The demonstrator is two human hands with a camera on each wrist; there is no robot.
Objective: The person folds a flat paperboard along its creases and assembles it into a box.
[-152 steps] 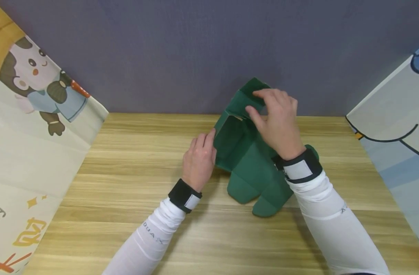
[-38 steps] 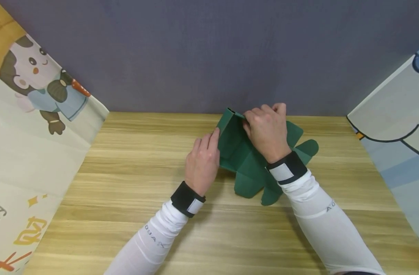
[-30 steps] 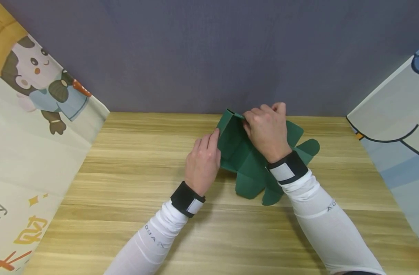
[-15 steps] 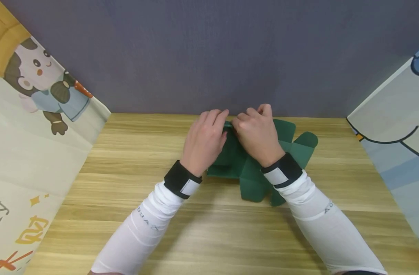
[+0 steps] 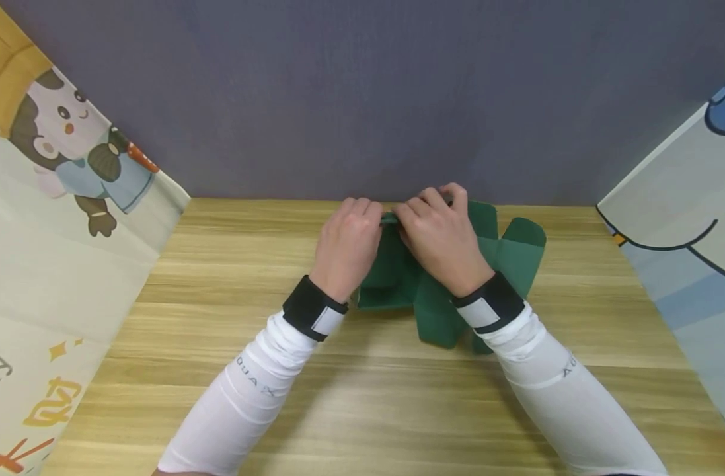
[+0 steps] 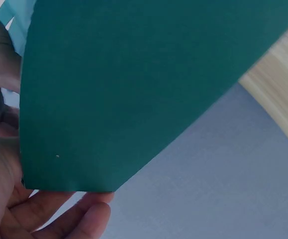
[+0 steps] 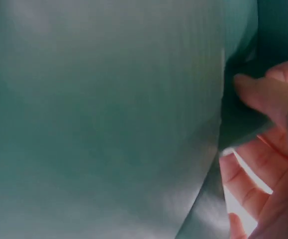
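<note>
A green cardboard box point(image 5: 392, 264), partly folded, lies on the wooden table with its inside towards me and several flaps spread to the right. At its far left edge my left hand point(image 5: 347, 248) grips the cardboard; in the left wrist view its fingers point(image 6: 96, 219) curl at the end of a flat green side panel point(image 6: 119, 94). Close beside it, my right hand point(image 5: 442, 241) holds the far edge. In the right wrist view, its thumb point(image 7: 258, 92) and fingers pinch a dark green flap point(image 7: 240, 117). The fingertips are mostly hidden in the head view.
Loose flaps, one with a rounded end point(image 5: 525, 231), stick out right of the right hand. A grey-blue wall point(image 5: 362, 99) rises directly behind the table point(image 5: 231, 277). Printed cloth panels border the left point(image 5: 17, 264) and right point(image 5: 659, 198) sides.
The raised far panel has been folded down. My left hand has moved from the box's left side to its far edge, and my right hand has shifted left. The box has turned slightly.
</note>
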